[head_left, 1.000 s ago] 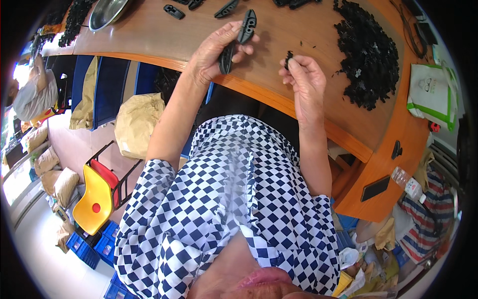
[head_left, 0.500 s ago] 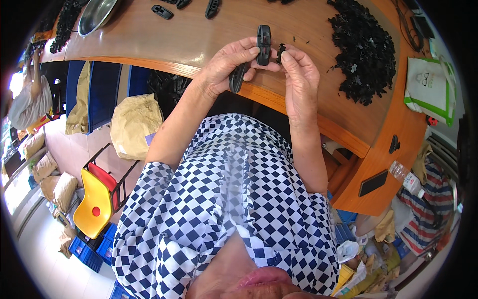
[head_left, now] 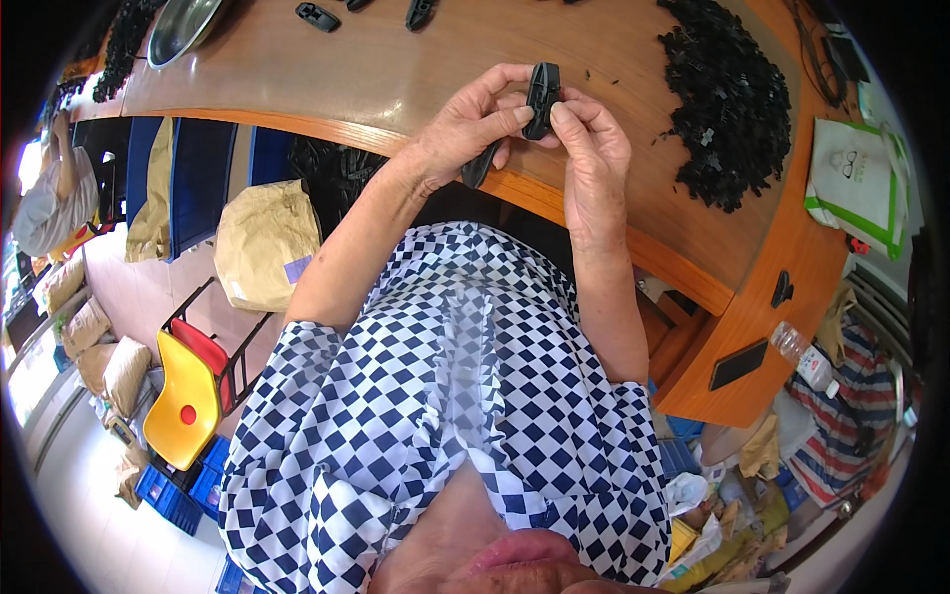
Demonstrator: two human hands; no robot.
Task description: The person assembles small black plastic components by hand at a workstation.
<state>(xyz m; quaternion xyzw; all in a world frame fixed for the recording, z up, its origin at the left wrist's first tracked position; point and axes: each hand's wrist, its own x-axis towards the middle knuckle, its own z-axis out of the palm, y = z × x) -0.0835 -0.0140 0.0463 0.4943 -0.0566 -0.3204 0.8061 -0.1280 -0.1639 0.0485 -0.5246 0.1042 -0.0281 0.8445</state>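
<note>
In my left hand (head_left: 460, 131) is an oblong black plastic housing (head_left: 542, 91), stood up on end between thumb and fingers. Its recessed, ribbed side faces me. A second dark, curved plastic piece (head_left: 478, 168) pokes out below the same hand, near the table edge. My right hand (head_left: 598, 148) is closed at the housing's lower right side, thumb and forefinger pressed against it. The small black piece it pinches is hidden now behind the fingertips. Both hands are over the front edge of the brown table (head_left: 327, 84).
A large heap of small black plastic pieces (head_left: 727, 114) covers the table's right side. Similar black housings (head_left: 318, 16) and a metal bowl (head_left: 181, 28) are at the far left. A phone (head_left: 739, 365), a plastic bottle (head_left: 807, 358) and a white-green bag (head_left: 859, 183) are at right.
My hands have come together: the right one brought its small black piece against the housing. The housing has moved slightly right and tilted. The view has shifted a little.
</note>
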